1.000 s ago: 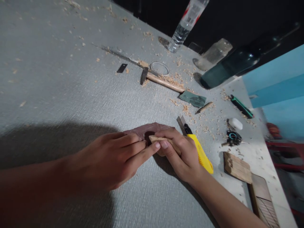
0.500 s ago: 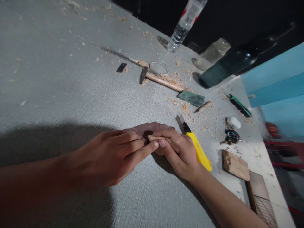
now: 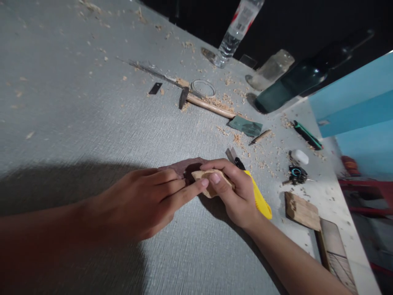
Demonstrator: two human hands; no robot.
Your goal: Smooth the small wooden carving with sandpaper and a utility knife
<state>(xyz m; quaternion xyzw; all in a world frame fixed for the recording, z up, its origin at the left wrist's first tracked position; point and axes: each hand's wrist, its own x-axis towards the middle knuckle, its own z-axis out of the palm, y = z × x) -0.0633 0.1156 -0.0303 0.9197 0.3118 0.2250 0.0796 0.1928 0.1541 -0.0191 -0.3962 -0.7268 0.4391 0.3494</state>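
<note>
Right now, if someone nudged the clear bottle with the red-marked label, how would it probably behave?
The clear bottle would probably tip under a high push, since it stands tall and narrow. The liquid in its lower part likely steadies it a little. It looks ribbed and see-through, which suggests thin plastic that may dent when squeezed.

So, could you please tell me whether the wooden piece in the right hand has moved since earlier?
Yes: the wooden piece has tilted, its broad face turning more into view, against the unmoved yellow cutter.
</note>
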